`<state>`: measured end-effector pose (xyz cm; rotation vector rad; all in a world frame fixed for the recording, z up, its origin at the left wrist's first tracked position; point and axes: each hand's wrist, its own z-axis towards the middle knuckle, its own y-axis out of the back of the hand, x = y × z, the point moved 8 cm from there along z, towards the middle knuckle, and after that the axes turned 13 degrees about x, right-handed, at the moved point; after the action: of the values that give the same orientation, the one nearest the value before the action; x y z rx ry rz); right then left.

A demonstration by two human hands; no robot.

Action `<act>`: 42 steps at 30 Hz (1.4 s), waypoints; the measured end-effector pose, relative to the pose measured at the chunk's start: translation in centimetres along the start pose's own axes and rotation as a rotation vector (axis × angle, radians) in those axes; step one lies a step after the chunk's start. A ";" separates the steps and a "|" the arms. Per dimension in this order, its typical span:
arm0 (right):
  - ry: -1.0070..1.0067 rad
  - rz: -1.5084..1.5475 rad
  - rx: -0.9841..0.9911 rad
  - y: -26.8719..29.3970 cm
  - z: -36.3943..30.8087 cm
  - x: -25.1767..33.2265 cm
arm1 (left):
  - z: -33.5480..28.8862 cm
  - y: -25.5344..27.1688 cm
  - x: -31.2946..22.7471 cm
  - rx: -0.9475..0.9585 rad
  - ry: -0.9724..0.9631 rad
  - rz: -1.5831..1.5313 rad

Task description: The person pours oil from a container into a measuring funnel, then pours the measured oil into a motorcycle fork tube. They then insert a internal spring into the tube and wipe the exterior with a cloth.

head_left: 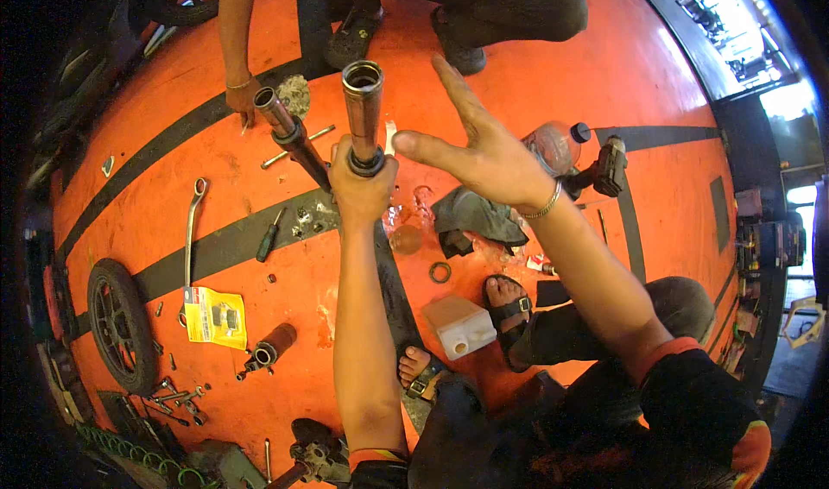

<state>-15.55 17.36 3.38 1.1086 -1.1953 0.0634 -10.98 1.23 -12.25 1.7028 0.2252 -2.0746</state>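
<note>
My left hand point(363, 197) is wrapped around a metal fork tube point(363, 113), which stands upright with its open end up. The tube's lower part is hidden by my hand and forearm. Just right of the tube's mouth, my right hand point(488, 157) hovers in the air, fingers stretched and thumb apart, holding nothing. A second fork tube point(292, 135) leans beside the first on the left, its open end up and its lower end hidden behind my left hand. Below my right hand, a dark cloth point(477, 215) lies crumpled on the orange floor.
Opposite, a person crouches with one hand point(242, 100) near the floor. A clear bottle point(554, 146) and a cordless power tool point(609, 168) are at right. A wrench point(191, 230), screwdriver point(271, 234), yellow packet point(205, 318) and wheel point(123, 327) lie left; a white jug point(466, 327) is near my feet.
</note>
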 end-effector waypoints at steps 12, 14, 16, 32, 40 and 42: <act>-0.397 -0.226 -0.007 -12.8 -11.7 -21.6 | 3.0 0.2 -1.3 -0.120 -0.032 0.008; -0.418 -0.351 0.048 -13.7 -11.7 -21.9 | 3.8 -1.2 -0.1 -0.030 0.000 -0.078; -0.419 -0.456 0.083 -13.7 -11.3 -22.4 | 4.6 -2.7 -0.8 -0.024 0.003 -0.038; 0.116 0.245 -0.788 -2.4 -7.7 -10.3 | 6.7 -6.1 0.4 0.101 0.070 -0.099; 0.388 0.594 -0.711 -0.3 4.4 -2.0 | 7.2 -7.6 -0.1 0.144 -0.103 -0.389; 0.328 0.412 -0.608 0.5 5.6 -1.7 | 7.0 -7.5 -2.0 0.151 -0.194 -0.288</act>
<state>-20.49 14.51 2.06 0.2967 -1.0280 0.1773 -20.19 5.53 -9.84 1.6171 0.2714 -2.5084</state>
